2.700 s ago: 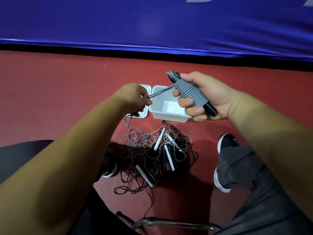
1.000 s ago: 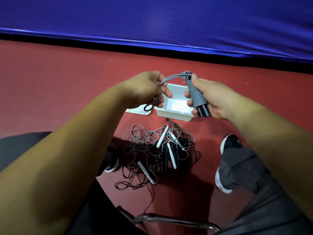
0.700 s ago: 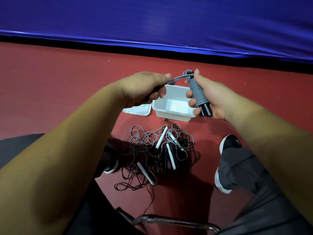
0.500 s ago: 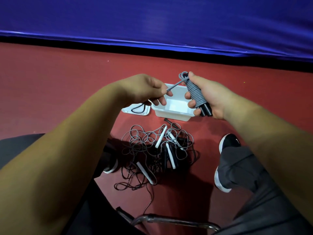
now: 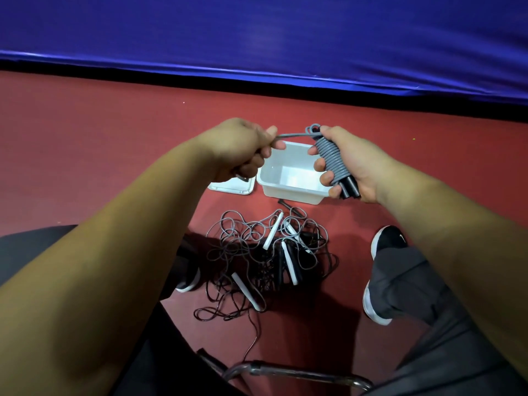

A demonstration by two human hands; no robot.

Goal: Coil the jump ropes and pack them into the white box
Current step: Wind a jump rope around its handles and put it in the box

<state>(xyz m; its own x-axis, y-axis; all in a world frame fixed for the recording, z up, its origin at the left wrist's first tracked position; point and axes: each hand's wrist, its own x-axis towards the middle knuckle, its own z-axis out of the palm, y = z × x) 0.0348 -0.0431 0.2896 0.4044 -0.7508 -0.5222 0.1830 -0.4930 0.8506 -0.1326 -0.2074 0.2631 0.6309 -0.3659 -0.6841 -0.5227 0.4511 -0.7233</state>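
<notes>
Since half a second ago, the left hand (image 5: 243,150) has been lifting the free tail (image 5: 294,135) of the grey rope. The tail is now running almost level across the frame instead of sloping down, and less slack is hanging below the fist.

At the bottom edge, a chrome chair frame (image 5: 297,375) is crossing the view. Just above it, in the lower middle, the tangle of ropes (image 5: 257,252) is lying loose on the red floor (image 5: 85,138) with white handles poking out, not yet coiled.

In the middle of the frame, the right hand (image 5: 354,167) is wrapping its fingers round the wound bundle (image 5: 331,158), gripping it firmly. The bundle's long axis is slanting from upper left to lower right, with the black handle ends (image 5: 348,190) sticking out at the lower end. The tail is leaving the bundle's upper end and heading left into the left hand, which is pinching it between thumb and curled fingers.

Behind and between the hands, the white box (image 5: 288,192) is sitting open and apparently holding nothing, its lid (image 5: 245,190) lying just to its left. The right hand is the nearer one to the box, so tucking in the tail and lowering the bundle probably falls to it.

Across the top, a blue mat (image 5: 257,38) is filling the frame.
</notes>
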